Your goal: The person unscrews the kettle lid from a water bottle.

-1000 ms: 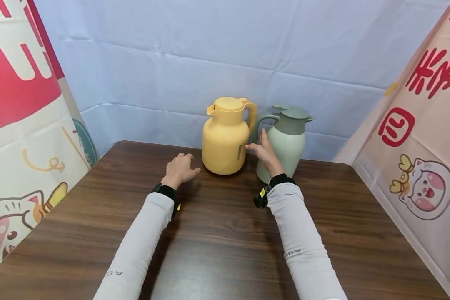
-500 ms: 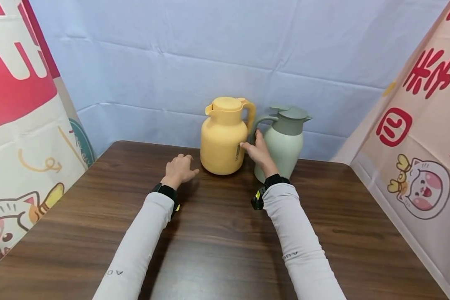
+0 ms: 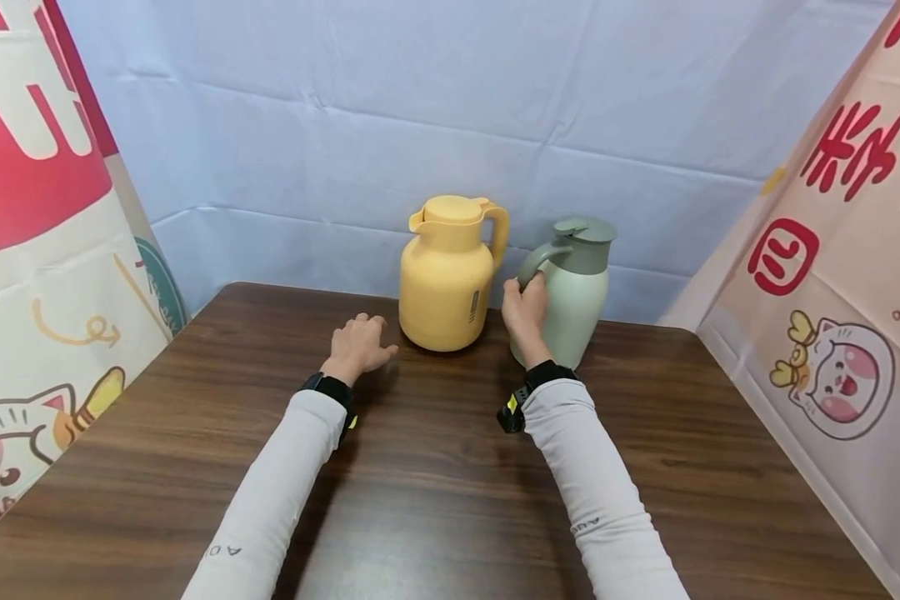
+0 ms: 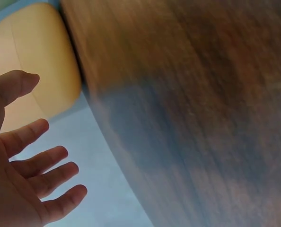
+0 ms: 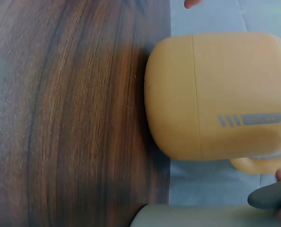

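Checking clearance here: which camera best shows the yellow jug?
The head view: the yellow jug is uncropped, with lid, spout and handle visible. The right wrist view brings its body and grey mark closer but crops the top; the left wrist view shows part of its body, partly behind the left hand.

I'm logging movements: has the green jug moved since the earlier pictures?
Yes: against the yellow jug, the green jug has turned, its handle swinging toward the viewer.

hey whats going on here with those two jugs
A person's right hand grips the curved grey-green handle of a tall, rounded pale green jug. The left hand holds nothing, to the left of a squat yellow jug that stands upright on the brown wood-grain table.
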Demonstrator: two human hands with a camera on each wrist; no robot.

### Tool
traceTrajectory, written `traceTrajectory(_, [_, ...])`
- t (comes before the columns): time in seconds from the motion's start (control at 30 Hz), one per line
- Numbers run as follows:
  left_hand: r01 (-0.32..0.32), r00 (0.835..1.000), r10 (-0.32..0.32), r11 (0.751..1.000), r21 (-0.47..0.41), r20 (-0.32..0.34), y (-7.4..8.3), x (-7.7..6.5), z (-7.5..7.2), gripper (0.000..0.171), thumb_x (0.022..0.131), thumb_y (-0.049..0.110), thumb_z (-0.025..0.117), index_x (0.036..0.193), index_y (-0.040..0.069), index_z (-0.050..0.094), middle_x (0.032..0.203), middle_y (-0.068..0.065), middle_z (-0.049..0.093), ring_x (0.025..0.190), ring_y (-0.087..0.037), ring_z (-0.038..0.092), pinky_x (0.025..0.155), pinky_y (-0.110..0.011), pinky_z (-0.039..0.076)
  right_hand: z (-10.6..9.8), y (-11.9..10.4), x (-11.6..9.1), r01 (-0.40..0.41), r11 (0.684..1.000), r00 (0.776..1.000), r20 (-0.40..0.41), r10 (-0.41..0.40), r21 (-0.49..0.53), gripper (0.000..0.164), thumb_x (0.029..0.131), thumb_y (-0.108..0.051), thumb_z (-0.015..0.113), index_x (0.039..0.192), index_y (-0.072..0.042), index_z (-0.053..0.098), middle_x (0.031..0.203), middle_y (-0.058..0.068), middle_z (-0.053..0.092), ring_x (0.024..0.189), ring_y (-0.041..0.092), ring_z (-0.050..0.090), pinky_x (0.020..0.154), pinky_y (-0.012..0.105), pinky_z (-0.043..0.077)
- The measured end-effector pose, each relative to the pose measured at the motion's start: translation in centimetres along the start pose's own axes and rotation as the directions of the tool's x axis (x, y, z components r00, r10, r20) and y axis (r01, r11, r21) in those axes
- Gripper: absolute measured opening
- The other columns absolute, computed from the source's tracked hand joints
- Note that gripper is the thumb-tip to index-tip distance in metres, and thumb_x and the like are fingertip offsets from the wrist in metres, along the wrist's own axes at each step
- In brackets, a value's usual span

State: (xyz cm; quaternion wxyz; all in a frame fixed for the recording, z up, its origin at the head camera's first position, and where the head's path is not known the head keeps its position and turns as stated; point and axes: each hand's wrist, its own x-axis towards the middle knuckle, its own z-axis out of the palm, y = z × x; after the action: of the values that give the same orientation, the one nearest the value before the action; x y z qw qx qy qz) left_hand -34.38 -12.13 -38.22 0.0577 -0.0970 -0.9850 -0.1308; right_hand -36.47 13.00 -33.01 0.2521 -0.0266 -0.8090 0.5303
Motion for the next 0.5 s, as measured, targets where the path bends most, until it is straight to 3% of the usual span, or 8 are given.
traceTrajectory(0.23, [0.009,1.000,-0.009,1.000,0.013,0.010,-0.67,-0.15,0.50,0.053,0.087,0.037,0.063,0.128,0.004,0.054,0.117,-0.020,0.052,0.101,-0.038,0.053,0.081,-0.053,0.043,-0.05,0.49,0.16,0.049,0.997,0.998,0.033,-0.048,-0.052,0.036,0.098,-0.021,0.037,0.125,0.002,0.033,0.080,0.012,0.042,0.071,0.028,0.044,0.069,0.037,0.036])
traceTrajectory(0.5, [0.005,1.000,-0.005,1.000,-0.013,0.009,-0.92,-0.29,0.64,0.053,0.087,0.038,0.063,0.128,0.004,0.053,0.117,-0.020,0.052,0.101,-0.038,0.052,0.082,-0.055,0.042,-0.17,0.21,-0.54,0.035,0.999,0.999,0.002,-0.035,0.033,0.045,0.099,-0.023,0.039,0.136,-0.001,0.028,0.107,0.020,0.048,0.097,0.032,0.048,0.085,0.041,0.036])
